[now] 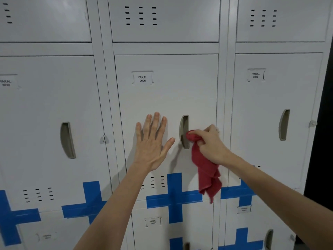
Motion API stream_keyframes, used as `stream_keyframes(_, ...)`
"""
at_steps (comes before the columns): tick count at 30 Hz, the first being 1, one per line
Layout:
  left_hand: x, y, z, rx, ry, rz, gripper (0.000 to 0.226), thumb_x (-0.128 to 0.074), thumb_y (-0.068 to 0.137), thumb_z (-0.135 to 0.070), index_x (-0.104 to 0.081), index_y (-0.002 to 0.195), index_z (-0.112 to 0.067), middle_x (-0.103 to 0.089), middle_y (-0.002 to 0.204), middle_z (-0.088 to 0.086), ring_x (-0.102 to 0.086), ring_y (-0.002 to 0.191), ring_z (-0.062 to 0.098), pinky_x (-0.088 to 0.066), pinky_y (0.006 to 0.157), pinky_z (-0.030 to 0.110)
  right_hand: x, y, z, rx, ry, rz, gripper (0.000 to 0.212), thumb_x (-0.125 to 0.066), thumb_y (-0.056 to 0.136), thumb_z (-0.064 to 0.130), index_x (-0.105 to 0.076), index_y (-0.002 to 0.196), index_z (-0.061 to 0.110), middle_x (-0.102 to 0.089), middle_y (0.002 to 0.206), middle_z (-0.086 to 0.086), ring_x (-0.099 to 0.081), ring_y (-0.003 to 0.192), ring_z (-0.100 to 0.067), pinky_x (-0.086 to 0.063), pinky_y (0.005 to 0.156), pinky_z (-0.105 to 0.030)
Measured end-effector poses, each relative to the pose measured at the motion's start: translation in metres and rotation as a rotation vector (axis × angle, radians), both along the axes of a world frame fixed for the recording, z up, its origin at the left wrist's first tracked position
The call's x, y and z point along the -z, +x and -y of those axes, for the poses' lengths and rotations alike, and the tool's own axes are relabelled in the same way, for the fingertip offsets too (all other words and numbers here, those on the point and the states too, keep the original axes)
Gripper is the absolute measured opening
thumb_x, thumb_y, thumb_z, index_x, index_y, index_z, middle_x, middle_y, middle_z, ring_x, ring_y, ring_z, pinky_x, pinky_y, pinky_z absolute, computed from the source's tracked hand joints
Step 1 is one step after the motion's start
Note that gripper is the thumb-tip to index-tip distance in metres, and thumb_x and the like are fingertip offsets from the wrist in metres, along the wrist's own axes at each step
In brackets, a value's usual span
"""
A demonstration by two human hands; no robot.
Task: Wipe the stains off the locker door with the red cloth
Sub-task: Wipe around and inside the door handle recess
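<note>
The left hand [153,141] lies flat on the door [165,98], fingers spread, its grip apart and holding nothing, just left of the handle [184,130]. The right hand [210,143] has its grip clamped on the cloth [205,168], pressing a bunched end into the lower part of the handle near the door's right edge; the rest hangs loose down toward the door's lower right corner, covering part of the blue tape [174,197] cross there. A tag [142,78] reading YAKAL 0006 sits near the door's top, left of centre. Vent slots [156,182] at the bottom edge are partly hidden by the left forearm. Neighbouring lockers flank both sides, each with its own handle and tag. No stains can be made out on the door.
</note>
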State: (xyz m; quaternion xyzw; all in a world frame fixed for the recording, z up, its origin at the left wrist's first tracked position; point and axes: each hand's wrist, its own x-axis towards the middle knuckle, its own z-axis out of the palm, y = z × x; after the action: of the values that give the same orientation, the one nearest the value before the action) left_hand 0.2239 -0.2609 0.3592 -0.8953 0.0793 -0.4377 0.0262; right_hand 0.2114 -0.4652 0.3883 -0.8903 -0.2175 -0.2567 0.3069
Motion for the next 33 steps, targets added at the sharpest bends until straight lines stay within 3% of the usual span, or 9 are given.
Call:
stream_keyframes(2, 0.000, 0.000, -0.001, 0.006, 0.003, -0.004, 0.074, 0.010, 0.090, -0.063, 0.007, 0.152, -0.022, 0.014, 0.160, 0.003, 0.016, 0.146, 0.021, 0.007, 0.115, 0.051, 0.009, 0.000, -0.019, -0.001, -0.045, -0.052, 0.041, -0.040, 0.087, -0.002, -0.060, 0.119, 0.014, -0.038, 0.111, -0.010, -0.035, 0.107, -0.022, -0.029, 0.093, -0.015)
stream_keyframes(5, -0.001, -0.001, -0.002, 0.024, -0.006, -0.014, 0.074, 0.012, 0.089, -0.065, 0.010, 0.151, -0.024, 0.018, 0.159, 0.001, 0.019, 0.145, 0.019, 0.010, 0.116, 0.049, 0.012, -0.010, -0.040, 0.109, -0.136, -0.198, 0.027, -0.039, 0.090, 0.005, -0.052, 0.113, 0.007, -0.032, 0.114, -0.012, -0.037, 0.111, -0.031, -0.037, 0.090, -0.030)
stream_keyframes(10, -0.003, -0.001, -0.003, 0.037, -0.020, -0.041, 0.076, 0.017, 0.085, -0.066, 0.014, 0.149, -0.026, 0.023, 0.157, -0.001, 0.023, 0.144, 0.018, 0.012, 0.116, 0.049, -0.004, -0.022, -0.053, 0.221, -0.264, -0.416, 0.021, -0.038, 0.090, 0.009, -0.050, 0.107, 0.006, -0.029, 0.129, -0.018, -0.033, 0.118, -0.033, -0.035, 0.093, -0.034)
stream_keyframes(15, -0.005, -0.002, -0.004, 0.040, -0.026, -0.063, 0.077, 0.018, 0.083, -0.067, 0.016, 0.150, -0.027, 0.027, 0.156, -0.004, 0.026, 0.143, 0.016, 0.016, 0.115, 0.046, -0.020, -0.025, -0.061, 0.247, -0.300, -0.504, 0.039, -0.037, 0.093, 0.019, -0.045, 0.126, 0.002, -0.029, 0.135, -0.025, -0.033, 0.124, -0.036, -0.031, 0.103, -0.038)
stream_keyframes(19, -0.005, -0.003, -0.003, 0.029, -0.023, -0.077, 0.077, 0.020, 0.082, -0.067, 0.018, 0.148, -0.027, 0.028, 0.155, -0.004, 0.027, 0.143, 0.016, 0.018, 0.115, 0.045, -0.025, -0.018, -0.058, 0.250, -0.246, -0.541, 0.026, -0.036, 0.089, 0.013, -0.049, 0.110, 0.006, -0.033, 0.133, -0.024, -0.034, 0.122, -0.035, -0.034, 0.095, -0.040)
stream_keyframes(23, -0.005, -0.004, -0.001, 0.031, -0.033, -0.084, 0.076, 0.022, 0.080, -0.067, 0.021, 0.146, -0.028, 0.030, 0.154, -0.004, 0.027, 0.143, 0.016, 0.019, 0.114, 0.045, -0.021, -0.025, -0.057, 0.252, -0.283, -0.480, 0.035, -0.037, 0.091, 0.014, -0.048, 0.122, 0.002, -0.029, 0.134, -0.023, -0.035, 0.120, -0.036, -0.033, 0.098, -0.038)
stream_keyframes(28, -0.005, -0.004, -0.002, 0.018, -0.025, -0.088, 0.079, 0.025, 0.078, -0.068, 0.022, 0.146, -0.028, 0.029, 0.155, -0.003, 0.027, 0.143, 0.018, 0.016, 0.116, 0.047, 0.000, -0.026, -0.040, 0.202, -0.229, -0.342, 0.016, -0.037, 0.089, 0.007, -0.051, 0.094, 0.006, -0.034, 0.119, -0.019, -0.038, 0.103, -0.032, -0.035, 0.082, -0.033)
stream_keyframes(30, -0.008, -0.005, 0.000, 0.024, -0.032, -0.090, 0.078, 0.016, 0.082, -0.068, 0.017, 0.148, -0.027, 0.027, 0.156, -0.001, 0.025, 0.144, 0.019, 0.015, 0.117, 0.046, 0.012, -0.022, -0.025, 0.176, -0.128, -0.242, 0.025, -0.036, 0.089, 0.006, -0.058, 0.101, 0.005, -0.035, 0.113, -0.015, -0.040, 0.105, -0.031, -0.038, 0.087, -0.031)
stream_keyframes(33, -0.003, -0.021, 0.014, 0.175, -0.216, -0.062, 0.070, -0.010, 0.092, -0.059, -0.013, 0.152, -0.023, -0.007, 0.160, 0.002, -0.003, 0.147, 0.020, 0.001, 0.120, 0.040, 0.039, -0.026, -0.013, 0.094, 0.137, -0.005, 0.035, -0.041, 0.093, 0.004, -0.058, 0.121, 0.016, -0.036, 0.107, -0.004, -0.044, 0.101, -0.019, -0.036, 0.089, -0.018)
